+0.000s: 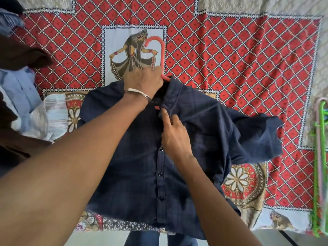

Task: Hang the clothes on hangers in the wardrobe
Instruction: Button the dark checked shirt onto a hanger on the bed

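Observation:
A dark navy button-up shirt [134, 157] lies spread on the patterned bed cover, collar away from me. A red plastic hanger [158, 45] sticks out past the collar, with its hook over the dancer picture and its body partly inside the shirt. My left hand [142, 80], with a silver bangle on its wrist, grips the hanger's neck at the collar. My right hand [174, 134] pinches the shirt's right front edge just below the collar. Most of the hanger is hidden under the cloth.
A pile of other clothes [30, 107], light blue, striped white and dark brown, lies on the left. Green and pink hangers [319, 157] lie at the right edge. The red patterned bed cover [239, 59] spreads beyond the shirt.

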`<state>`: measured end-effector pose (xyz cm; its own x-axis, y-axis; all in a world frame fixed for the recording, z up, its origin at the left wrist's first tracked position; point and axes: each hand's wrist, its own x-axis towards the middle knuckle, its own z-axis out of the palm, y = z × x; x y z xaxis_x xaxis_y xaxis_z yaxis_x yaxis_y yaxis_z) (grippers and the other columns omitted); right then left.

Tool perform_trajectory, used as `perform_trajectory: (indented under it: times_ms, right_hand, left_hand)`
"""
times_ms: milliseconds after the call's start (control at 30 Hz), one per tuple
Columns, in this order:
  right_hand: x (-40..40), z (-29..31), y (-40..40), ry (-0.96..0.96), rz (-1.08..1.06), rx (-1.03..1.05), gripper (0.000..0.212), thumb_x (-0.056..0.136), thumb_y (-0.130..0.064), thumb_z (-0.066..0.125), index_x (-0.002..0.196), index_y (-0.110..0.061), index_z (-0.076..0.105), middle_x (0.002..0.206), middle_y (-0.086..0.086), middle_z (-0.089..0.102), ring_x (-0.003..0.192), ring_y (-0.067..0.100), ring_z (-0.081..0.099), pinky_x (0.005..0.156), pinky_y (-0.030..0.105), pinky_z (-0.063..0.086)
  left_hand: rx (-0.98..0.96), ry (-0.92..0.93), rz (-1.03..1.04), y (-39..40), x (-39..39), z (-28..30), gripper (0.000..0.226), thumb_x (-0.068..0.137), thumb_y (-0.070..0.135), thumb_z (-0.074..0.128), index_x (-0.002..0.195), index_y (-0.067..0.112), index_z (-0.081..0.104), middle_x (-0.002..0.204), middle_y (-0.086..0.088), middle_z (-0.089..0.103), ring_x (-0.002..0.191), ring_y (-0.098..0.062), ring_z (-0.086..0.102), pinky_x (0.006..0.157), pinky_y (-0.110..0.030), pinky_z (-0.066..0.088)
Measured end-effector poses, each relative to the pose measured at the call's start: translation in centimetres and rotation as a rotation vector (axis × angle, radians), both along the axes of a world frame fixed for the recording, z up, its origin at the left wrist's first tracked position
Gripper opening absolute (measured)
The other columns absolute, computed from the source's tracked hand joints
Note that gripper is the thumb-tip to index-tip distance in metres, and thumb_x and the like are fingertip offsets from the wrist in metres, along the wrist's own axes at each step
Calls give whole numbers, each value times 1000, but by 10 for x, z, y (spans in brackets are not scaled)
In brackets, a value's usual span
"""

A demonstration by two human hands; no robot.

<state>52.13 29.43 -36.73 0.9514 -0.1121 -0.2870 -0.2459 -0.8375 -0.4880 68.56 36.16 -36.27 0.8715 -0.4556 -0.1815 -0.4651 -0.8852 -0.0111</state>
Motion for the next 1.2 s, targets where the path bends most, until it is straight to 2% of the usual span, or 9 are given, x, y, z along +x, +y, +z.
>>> perform_trajectory:
  times_ms: [133,233,333,500,633,700,900,1100,1200]
  right_hand:
    - [-9,6,-23,-146,-379,214,37,91,-20,58,127,-16,50,99,5,59,83,23,56,74,31,43]
    - [-20,15,-32,-167,-713,308,13,96,-28,55,98,-17,51,85,-5,59,73,11,55,67,20,36]
    - [-38,12,-31,-61,-663,288,20,95,-30,58,85,-12,54,73,-3,59,68,16,55,64,31,41]
    - [-48,2,-11,64,-569,342,25,88,-31,69,85,-8,59,69,-3,61,64,10,55,62,11,40]
    - [-50,3,0,44,-631,455,19,91,-28,65,99,-11,60,81,-10,64,73,4,62,67,7,45]
    - [-56,3,3,46,-672,491,16,93,-24,63,103,-12,60,88,-10,65,77,4,63,69,9,47]
    - [-67,3,-1,94,-732,525,17,93,-22,63,106,-12,60,92,-5,67,80,7,64,67,4,44]
    - [-62,10,7,56,-710,492,19,89,-21,69,103,-12,61,81,-5,65,72,1,60,66,3,43]
    - [-61,8,14,71,-732,497,26,84,-22,74,102,-12,58,84,0,65,75,9,62,66,7,46]
  left_hand:
    - [-101,54,-26,10,-3,8,34,99,37,38,114,11,54,100,-13,69,91,-36,62,84,-42,34]
    - [-294,-48,115,34,-19,11,29,96,34,45,92,10,59,78,-10,67,76,-33,62,75,-39,38]
    - [-366,-38,172,55,-74,15,41,94,42,47,71,9,56,62,-15,62,57,-37,60,54,-35,40]
    - [-24,560,311,67,-166,0,51,79,60,61,105,17,55,110,-5,58,104,-30,56,75,-41,49]
    - [1,508,337,68,-193,-17,46,68,30,83,98,4,60,97,-15,60,88,-34,61,63,-40,53]
    - [-87,560,400,70,-195,-22,31,82,17,71,103,-2,59,102,-21,62,94,-40,61,74,-43,50]
    - [-34,733,288,87,-182,-16,18,88,21,58,101,9,64,106,-15,65,99,-36,61,84,-39,49]
    - [289,841,94,123,-197,6,25,89,27,58,111,16,62,119,-10,59,109,-33,59,86,-38,51]
    - [26,601,303,130,-210,3,32,87,32,65,112,13,61,116,-10,56,106,-35,55,79,-44,52]
